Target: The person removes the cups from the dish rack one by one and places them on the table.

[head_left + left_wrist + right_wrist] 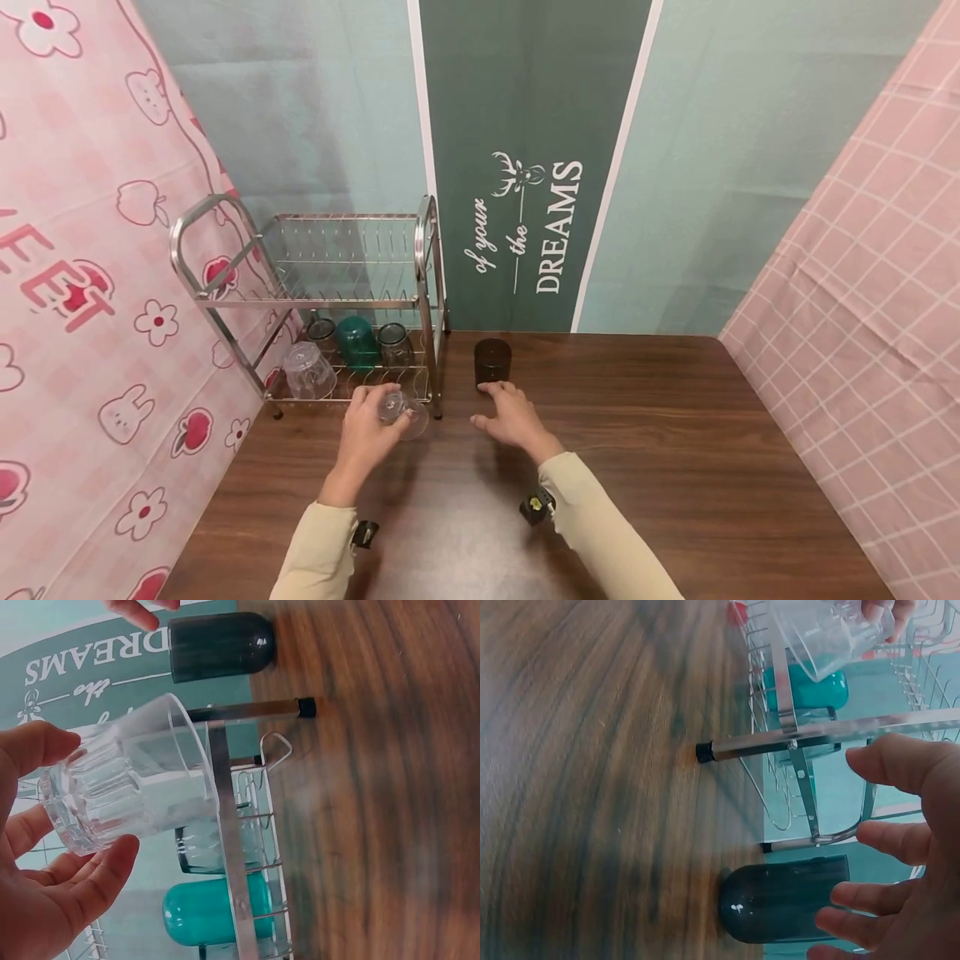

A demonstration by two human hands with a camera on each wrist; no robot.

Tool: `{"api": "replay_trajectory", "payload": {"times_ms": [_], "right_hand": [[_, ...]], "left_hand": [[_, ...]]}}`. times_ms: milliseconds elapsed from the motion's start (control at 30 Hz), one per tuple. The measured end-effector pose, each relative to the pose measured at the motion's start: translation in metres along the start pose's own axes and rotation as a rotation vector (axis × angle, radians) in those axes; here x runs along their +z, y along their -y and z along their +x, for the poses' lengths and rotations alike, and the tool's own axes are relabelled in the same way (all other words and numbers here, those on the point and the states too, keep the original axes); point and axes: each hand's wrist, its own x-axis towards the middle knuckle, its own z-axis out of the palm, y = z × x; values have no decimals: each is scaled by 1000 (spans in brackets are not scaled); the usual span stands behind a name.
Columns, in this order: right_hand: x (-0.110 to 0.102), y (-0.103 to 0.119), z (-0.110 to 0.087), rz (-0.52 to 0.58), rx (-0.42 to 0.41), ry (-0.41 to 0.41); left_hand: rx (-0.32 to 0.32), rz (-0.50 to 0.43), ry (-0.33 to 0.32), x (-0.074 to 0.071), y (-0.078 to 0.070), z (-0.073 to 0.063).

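Observation:
My left hand (369, 425) pinches a clear plastic tumbler (135, 772) near its base, fingers on one side and thumb on the other. The tumbler is turned over, its wide mouth facing down, and it hangs just in front of the rack's right end. A dark tinted cup (492, 360) with a rounded bottom stands upright on the table right of the rack. My right hand (513, 417) is close in front of it, fingers spread and thumb apart. In the right wrist view its fingertips overlap the rim of the dark cup (784, 900).
A two-tier metal dish rack (311, 303) stands at the back left. Its lower tier bears an upturned clear cup (307, 372), a teal cup (357, 343) and two dark-rimmed glasses (395, 346). The brown wooden table (675, 450) meets fabric-covered walls at back and sides.

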Motion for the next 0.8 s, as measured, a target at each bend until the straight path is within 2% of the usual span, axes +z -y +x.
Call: {"api": "replay_trajectory", "payload": {"times_ms": [300, 400, 467, 633, 800], "right_hand": [[8, -2, -4, 169, -112, -85], [13, -3, -7, 266, -109, -120], [13, 1, -10, 383, -94, -137], [2, 22, -22, 650, -84, -158], [1, 26, -25, 773, -46, -111]], "left_hand": [[-48, -111, -25, 12, 3, -7], [-109, -175, -17, 16, 4, -11], [-153, -228, -8, 19, 5, -13], [-260, -402, 22, 29, 8, -19], [-329, -656, 59, 36, 11, -21]]}}
